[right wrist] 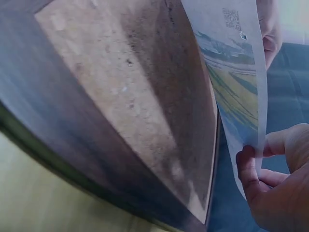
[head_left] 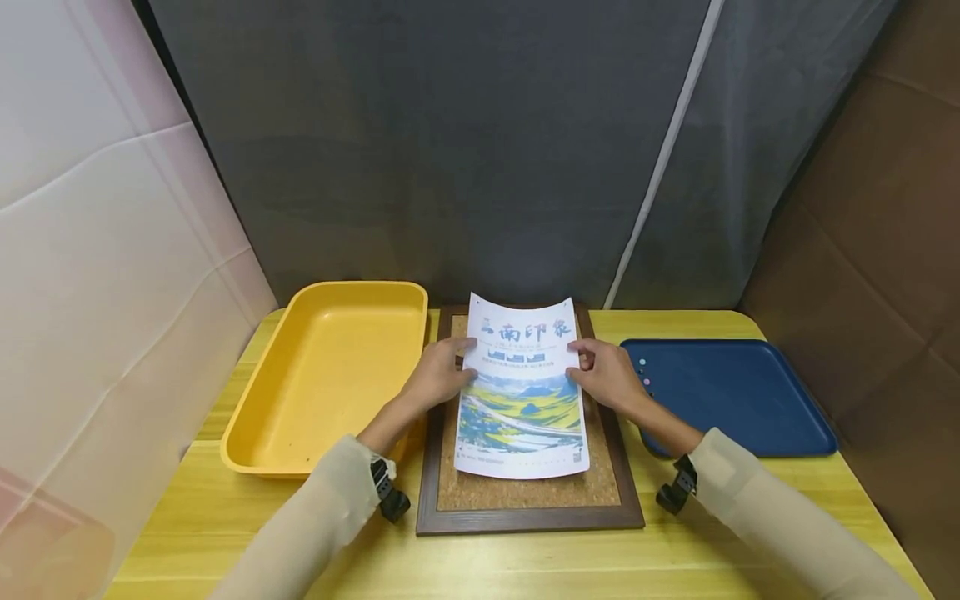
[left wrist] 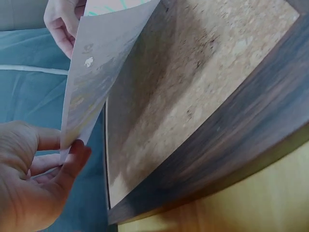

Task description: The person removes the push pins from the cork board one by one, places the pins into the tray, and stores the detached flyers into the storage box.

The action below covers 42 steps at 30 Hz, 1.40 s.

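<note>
A printed paper poster [head_left: 521, 408] with a landscape picture and large characters is held up over a cork board [head_left: 525, 497] in a dark wooden frame. My left hand [head_left: 440, 372] pinches its left edge between thumb and fingers. At the opposite edge my right hand [head_left: 606, 375] pinches the sheet the same way. In the left wrist view the paper [left wrist: 99, 63] shows its back and stands away from the cork [left wrist: 188, 96], casting a shadow on it. The right wrist view shows the lower printed part [right wrist: 231, 82] curving between both hands.
A deep yellow tray [head_left: 258, 408] stands left of the board. To the right lies a blue tray [head_left: 738, 400] with several small coloured pins [head_left: 646, 382] near its left edge. A grey curtain [head_left: 420, 150] hangs behind the wooden table [head_left: 555, 571].
</note>
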Each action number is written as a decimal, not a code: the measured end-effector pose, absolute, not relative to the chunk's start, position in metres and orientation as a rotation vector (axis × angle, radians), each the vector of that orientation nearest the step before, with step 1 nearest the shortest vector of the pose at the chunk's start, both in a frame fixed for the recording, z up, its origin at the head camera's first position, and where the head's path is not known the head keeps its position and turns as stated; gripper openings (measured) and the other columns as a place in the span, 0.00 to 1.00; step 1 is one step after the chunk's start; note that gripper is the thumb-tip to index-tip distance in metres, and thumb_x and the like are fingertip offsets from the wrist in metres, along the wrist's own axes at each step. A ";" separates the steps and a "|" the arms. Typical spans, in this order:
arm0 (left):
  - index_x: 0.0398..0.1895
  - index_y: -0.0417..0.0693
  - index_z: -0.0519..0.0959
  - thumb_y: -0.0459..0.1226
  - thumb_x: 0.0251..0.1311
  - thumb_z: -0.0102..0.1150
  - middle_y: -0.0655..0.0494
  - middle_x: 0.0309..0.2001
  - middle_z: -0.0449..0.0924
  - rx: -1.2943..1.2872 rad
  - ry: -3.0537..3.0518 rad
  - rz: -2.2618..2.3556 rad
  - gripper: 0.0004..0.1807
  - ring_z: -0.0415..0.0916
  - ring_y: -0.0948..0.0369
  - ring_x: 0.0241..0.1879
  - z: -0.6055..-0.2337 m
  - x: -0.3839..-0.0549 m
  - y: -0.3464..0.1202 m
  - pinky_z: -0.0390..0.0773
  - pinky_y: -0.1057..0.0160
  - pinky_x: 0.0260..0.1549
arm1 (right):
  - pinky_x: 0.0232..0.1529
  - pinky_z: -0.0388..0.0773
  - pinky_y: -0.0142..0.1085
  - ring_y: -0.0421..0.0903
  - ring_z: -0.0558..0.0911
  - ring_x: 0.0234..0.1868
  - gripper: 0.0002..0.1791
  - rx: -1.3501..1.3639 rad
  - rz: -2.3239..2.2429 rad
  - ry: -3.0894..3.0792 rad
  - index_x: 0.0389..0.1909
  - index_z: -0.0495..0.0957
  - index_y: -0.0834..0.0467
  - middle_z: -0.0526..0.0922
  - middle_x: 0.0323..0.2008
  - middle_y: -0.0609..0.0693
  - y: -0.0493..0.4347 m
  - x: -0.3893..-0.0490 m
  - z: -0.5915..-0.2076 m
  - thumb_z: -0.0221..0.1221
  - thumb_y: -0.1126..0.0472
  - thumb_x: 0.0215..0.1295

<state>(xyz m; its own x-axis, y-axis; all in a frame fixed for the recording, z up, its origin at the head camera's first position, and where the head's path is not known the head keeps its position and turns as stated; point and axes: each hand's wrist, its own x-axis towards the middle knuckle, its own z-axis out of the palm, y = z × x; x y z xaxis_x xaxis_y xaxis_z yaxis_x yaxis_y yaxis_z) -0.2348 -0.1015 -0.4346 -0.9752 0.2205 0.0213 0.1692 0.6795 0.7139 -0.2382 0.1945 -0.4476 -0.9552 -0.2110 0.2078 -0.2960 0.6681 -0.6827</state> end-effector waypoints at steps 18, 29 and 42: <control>0.73 0.32 0.73 0.30 0.67 0.69 0.34 0.68 0.77 0.423 2.890 1.111 0.32 0.85 0.45 0.51 -0.402 -0.246 -0.144 0.87 0.55 0.44 | 0.31 0.71 0.35 0.46 0.77 0.30 0.23 0.506 1.286 -2.695 0.61 0.82 0.68 0.83 0.33 0.56 0.160 -0.249 -0.419 0.70 0.67 0.65; 0.76 0.35 0.70 0.32 0.69 0.68 0.34 0.71 0.74 0.341 2.872 1.054 0.34 0.82 0.39 0.59 -0.387 -0.252 -0.176 0.86 0.46 0.54 | 0.32 0.73 0.35 0.47 0.81 0.34 0.23 0.515 1.382 -2.687 0.61 0.83 0.64 0.87 0.38 0.56 0.132 -0.262 -0.406 0.69 0.66 0.66; 0.76 0.34 0.70 0.31 0.68 0.68 0.32 0.70 0.74 0.393 2.895 0.979 0.34 0.82 0.37 0.59 -0.376 -0.262 -0.219 0.84 0.43 0.56 | 0.27 0.69 0.31 0.43 0.77 0.29 0.23 0.542 1.528 -2.662 0.61 0.82 0.67 0.86 0.34 0.56 0.085 -0.274 -0.402 0.69 0.69 0.65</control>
<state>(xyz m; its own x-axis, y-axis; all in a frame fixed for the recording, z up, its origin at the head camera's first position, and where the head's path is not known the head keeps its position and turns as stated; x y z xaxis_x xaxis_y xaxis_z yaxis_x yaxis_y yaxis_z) -0.2616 -0.2189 -0.3758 -0.9657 0.2585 0.0245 0.2204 0.7658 0.6041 -0.2744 0.0851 -0.4015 -0.9392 -0.2848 0.1920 -0.3094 0.4590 -0.8328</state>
